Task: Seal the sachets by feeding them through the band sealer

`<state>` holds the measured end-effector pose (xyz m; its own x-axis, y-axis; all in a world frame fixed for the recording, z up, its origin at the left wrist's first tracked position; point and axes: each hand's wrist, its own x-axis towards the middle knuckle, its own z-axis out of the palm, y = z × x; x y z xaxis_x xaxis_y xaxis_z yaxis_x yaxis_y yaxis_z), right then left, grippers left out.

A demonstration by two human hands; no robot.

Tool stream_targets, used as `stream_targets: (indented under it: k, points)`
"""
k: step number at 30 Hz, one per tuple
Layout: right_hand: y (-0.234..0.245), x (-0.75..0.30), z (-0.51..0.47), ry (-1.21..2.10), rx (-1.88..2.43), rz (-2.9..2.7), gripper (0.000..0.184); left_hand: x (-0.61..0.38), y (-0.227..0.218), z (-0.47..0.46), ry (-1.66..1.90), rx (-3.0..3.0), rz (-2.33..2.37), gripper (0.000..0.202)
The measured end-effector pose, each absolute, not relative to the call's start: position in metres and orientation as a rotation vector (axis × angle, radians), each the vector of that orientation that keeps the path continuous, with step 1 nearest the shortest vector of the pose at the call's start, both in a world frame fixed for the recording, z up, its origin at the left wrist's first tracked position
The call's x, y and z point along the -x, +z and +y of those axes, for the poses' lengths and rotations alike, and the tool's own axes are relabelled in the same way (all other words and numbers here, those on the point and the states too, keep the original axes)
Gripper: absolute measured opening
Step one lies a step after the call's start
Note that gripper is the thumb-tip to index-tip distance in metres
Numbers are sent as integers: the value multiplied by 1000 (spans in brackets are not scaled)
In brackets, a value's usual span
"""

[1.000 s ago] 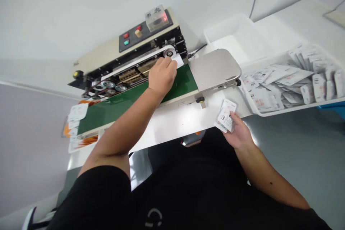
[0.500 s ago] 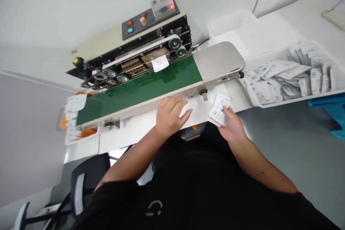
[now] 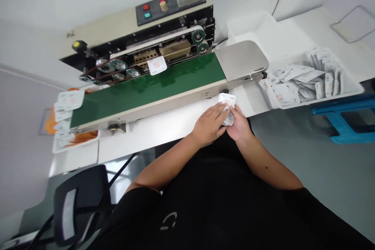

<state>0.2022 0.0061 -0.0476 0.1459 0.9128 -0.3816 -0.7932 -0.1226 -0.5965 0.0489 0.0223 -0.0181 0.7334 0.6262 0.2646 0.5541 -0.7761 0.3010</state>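
My right hand (image 3: 239, 126) holds a small stack of white sachets (image 3: 227, 99) with red and black print, in front of the sealing machine's near edge. My left hand (image 3: 208, 124) has its fingers laid over the stack's left side and thumb curled below, gripping it too. Part of the stack is hidden by the fingers. On the green conveyor belt (image 3: 181, 82) of the band sealer (image 3: 102, 35), another white sachet (image 3: 157, 65) lies with its far edge in the sealing slot.
At right stands a white tray (image 3: 322, 103) heaped with sachets; a blue stool (image 3: 340, 125) is below it. Several sachets (image 3: 70, 99) pile up at the belt's left end, by a bin with orange packets (image 3: 83, 137). A black chair (image 3: 82, 203) stands lower left.
My left hand has moved right and closed onto the sachets in my right hand. The sachet on the belt has travelled left along the sealer. The view has shifted slightly.
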Motion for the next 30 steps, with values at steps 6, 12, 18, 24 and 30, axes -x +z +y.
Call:
stream_targets:
  k: [6, 12, 18, 24, 30]
  points:
    - [-42, -196, 3, 1612, 752, -107, 27, -59, -9, 13, 448, -2790, 1044, 59]
    - [-38, -202, 5, 1751, 756, -27, 31, -60, -7, 10, 607, -2917, 933, 27]
    - [-40, -204, 6, 1756, 724, 17, 31, -47, 5, 15, 803, -2936, 786, 21]
    - [-45, -213, 7, 1675, 778, 98, 28, -35, 43, 41, 1065, -2765, 760, 28]
    - [-52, -229, 3, 1673, 826, 43, 31, -33, 87, 125, 1040, -2821, 1118, 25]
